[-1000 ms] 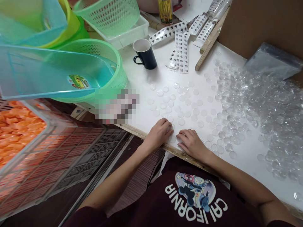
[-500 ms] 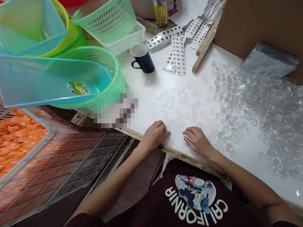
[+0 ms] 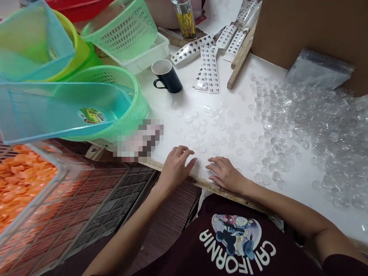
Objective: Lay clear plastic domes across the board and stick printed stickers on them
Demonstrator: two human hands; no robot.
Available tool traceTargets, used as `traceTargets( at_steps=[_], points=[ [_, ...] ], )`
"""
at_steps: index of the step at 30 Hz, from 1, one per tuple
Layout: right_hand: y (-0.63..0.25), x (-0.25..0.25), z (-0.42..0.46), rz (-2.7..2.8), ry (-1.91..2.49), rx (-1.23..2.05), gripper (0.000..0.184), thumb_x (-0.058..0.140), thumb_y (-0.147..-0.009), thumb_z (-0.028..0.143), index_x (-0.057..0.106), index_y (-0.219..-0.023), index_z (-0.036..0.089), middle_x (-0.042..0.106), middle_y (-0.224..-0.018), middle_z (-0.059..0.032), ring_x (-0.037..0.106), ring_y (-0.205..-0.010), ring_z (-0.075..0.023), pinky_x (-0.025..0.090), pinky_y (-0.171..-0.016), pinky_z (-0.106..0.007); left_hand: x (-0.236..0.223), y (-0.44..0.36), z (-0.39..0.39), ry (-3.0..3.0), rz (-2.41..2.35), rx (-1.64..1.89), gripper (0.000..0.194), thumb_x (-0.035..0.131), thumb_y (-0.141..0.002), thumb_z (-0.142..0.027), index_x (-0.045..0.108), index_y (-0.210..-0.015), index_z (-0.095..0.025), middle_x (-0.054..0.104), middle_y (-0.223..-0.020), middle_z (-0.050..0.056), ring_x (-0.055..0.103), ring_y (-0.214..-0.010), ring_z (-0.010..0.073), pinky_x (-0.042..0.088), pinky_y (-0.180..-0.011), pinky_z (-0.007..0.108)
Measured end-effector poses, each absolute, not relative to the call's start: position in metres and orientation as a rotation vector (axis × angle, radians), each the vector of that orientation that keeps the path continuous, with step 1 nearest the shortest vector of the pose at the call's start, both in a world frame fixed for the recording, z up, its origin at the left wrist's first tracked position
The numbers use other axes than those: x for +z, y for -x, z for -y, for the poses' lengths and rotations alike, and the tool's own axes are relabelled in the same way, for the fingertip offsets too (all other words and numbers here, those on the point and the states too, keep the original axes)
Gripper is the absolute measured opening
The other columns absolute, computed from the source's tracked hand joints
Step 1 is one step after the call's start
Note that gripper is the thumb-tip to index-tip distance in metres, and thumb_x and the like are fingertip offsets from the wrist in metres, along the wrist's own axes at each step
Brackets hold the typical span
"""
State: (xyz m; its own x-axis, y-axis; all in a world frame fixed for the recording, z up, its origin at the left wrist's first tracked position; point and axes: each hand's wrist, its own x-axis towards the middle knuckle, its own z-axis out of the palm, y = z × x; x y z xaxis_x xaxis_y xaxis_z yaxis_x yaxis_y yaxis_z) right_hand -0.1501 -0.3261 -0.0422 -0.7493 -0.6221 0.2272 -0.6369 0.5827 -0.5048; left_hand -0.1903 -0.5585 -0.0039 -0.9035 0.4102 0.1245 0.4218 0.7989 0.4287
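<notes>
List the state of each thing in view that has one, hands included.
Left hand: loosely curled, thumb spread away
Right hand: bent over the tabletop, grip unclear
Clear discs: loose near the hands, heaped at right
Dark mug: upright, bottom hidden
Printed strips: lying overlapped
Orange pieces: piled in the crate
Round green basket: blue tub partly inside

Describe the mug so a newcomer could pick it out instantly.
At the left of the white table, find the round green basket. The mug stands just right of it, beyond the scattered clear discs. Its dark body and loop handle set it apart from the white printed strips to its right.
</notes>
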Motion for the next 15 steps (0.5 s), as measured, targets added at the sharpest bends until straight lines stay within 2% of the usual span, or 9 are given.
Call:
traceTargets(
  at_steps=[4,7,12,15],
  points=[
    [0.161,-0.035,0.304,2.757,-0.846,0.905,0.026,0.052,-0.1,0.026,0.065,-0.121,0.018,0.062,-0.13,-0.0163,0.056,-0.123,-0.029,0.047,-0.102,-0.048,-0.005,0.183,0.544,1.13,3.119,-0.996,0.01,0.062,-0.092,-0.026,0.061,-0.083,-0.021,0.063,-0.086,0.004,0.06,-0.083,0.0204,0.049,-0.072,0.031],
    [0.164,-0.032,0.281,2.769,-0.612,0.907,0.024,0.05,-0.1,0.025,0.065,-0.118,0.02,0.063,-0.128,-0.0142,0.058,-0.119,-0.0284,0.047,-0.1,-0.048,-0.011,0.185,0.539,1.104,3.182,-0.964,0.014,0.066,-0.088,-0.024,0.058,-0.077,-0.02,0.061,-0.082,0.003,0.059,-0.08,0.0205,0.047,-0.069,0.03],
    [0.157,-0.033,0.261,2.753,-0.445,0.965,0.021,0.051,-0.099,0.024,0.066,-0.113,0.022,0.065,-0.118,-0.0123,0.06,-0.113,-0.0273,0.048,-0.098,-0.047,-0.014,0.197,0.547,0.928,3.102,-0.87,0.01,0.058,-0.092,-0.018,0.058,-0.083,-0.021,0.061,-0.085,0.004,0.059,-0.082,0.0217,0.048,-0.072,0.033],
    [0.148,-0.033,0.257,2.747,-0.414,0.957,0.02,0.051,-0.098,0.024,0.066,-0.112,0.023,0.064,-0.118,-0.012,0.059,-0.114,-0.0278,0.048,-0.099,-0.049,0.007,0.2,0.553,0.789,2.969,-0.91,0.007,0.057,-0.095,-0.02,0.062,-0.089,-0.021,0.062,-0.087,0.004,0.059,-0.082,0.0201,0.049,-0.069,0.032]
  ],
)
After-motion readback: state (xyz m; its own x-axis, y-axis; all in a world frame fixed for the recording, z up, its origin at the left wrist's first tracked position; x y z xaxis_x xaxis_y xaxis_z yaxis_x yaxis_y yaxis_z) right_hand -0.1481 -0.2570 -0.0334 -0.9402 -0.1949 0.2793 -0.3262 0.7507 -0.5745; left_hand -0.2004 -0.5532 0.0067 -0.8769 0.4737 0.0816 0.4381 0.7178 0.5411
